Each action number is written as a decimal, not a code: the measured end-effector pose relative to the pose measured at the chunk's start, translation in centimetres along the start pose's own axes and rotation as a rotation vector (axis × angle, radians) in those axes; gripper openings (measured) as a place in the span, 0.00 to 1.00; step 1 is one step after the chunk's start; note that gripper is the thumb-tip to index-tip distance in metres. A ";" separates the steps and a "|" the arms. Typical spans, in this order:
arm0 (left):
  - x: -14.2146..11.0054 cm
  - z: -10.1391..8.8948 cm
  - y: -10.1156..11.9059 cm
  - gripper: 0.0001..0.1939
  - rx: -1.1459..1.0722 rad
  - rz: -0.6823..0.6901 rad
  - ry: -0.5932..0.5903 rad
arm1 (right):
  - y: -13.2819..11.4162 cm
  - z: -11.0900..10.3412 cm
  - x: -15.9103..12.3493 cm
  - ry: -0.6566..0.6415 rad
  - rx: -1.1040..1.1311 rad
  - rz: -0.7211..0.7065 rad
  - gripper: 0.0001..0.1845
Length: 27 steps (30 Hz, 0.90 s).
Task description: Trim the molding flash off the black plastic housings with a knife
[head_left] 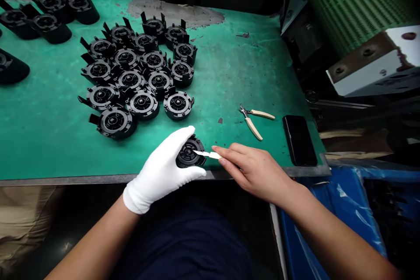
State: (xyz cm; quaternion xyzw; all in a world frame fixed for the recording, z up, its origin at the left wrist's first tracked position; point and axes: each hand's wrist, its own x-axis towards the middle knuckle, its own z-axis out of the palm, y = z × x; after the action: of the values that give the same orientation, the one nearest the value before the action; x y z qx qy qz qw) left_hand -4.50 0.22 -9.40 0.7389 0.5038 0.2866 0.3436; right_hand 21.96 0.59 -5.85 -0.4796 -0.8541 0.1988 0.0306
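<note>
My left hand (pixel 166 168), in a white glove, is wrapped round a round black plastic part (pixel 188 153) at the front edge of the table. Bare and pinched, my right hand (pixel 251 166) grips the pale handle of a small craft knife (pixel 213 155). The knife's blade points left, with its tip over the centre of the part; whether it touches cannot be made out. Behind my left hand stand several similar black parts (pixel 142 103) in a cluster. Side cutters (pixel 254 122) with cream handles lie splayed to the right of the cluster.
A black phone (pixel 300 140) lies near the table's right edge. More black parts (pixel 49 26) stand at the far left of the green table (pixel 223 70). A machine with a green slatted belt (pixel 361 0) juts in at upper right, above a blue plastic-lined bin (pixel 344 201).
</note>
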 end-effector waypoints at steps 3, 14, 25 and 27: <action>0.1 0.4 -0.1 0.46 0.020 -0.005 0.022 | -0.6 0.1 -0.2 0.019 -0.049 0.022 0.21; 0.3 1.2 0.1 0.46 0.069 0.026 0.111 | -1.8 0.3 -0.6 0.014 -0.114 0.072 0.21; 0.4 1.2 -0.2 0.43 0.099 0.053 0.132 | -1.4 -0.1 -0.6 -0.009 -0.117 0.053 0.22; 0.4 1.3 -0.2 0.43 0.097 0.058 0.138 | -1.4 0.1 -0.6 0.014 -0.121 0.047 0.22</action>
State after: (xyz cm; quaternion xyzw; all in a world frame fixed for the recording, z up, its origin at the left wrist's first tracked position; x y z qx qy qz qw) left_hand -3.49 0.35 -10.27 0.7476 0.5179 0.3218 0.2634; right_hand 21.14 -0.61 -5.29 -0.5017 -0.8530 0.1440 0.0028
